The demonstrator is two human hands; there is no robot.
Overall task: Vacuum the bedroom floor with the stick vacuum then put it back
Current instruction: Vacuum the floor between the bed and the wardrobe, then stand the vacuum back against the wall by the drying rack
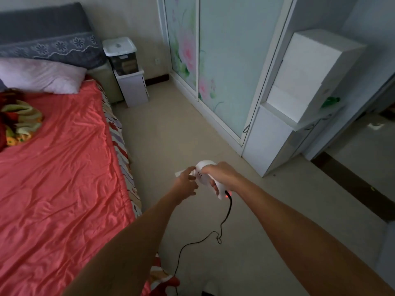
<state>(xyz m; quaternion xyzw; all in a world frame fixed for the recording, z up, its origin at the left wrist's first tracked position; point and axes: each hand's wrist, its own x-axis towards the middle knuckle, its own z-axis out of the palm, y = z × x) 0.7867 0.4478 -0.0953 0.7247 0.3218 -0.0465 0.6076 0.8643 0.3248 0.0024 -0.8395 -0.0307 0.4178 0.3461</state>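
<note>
Between the bed and the wardrobe, over bare floor, the right hand is wrapped round the handle of the vacuum, fingers curled fully closed on the grip; the left hand sits just beside it on the bed side, fingers loosely bent and touching the white body near its front, holding nothing firmly as far as I can tell; the vacuum's long axis runs away from the person and down, but both hands hide whatever lies below the body, so the head on the floor cannot be seen; a black cord leaves the handle's rear, by a red light, and trails back toward the person; the bed lies left, the wardrobe right; the right hand would likely steer any push forward.
</note>
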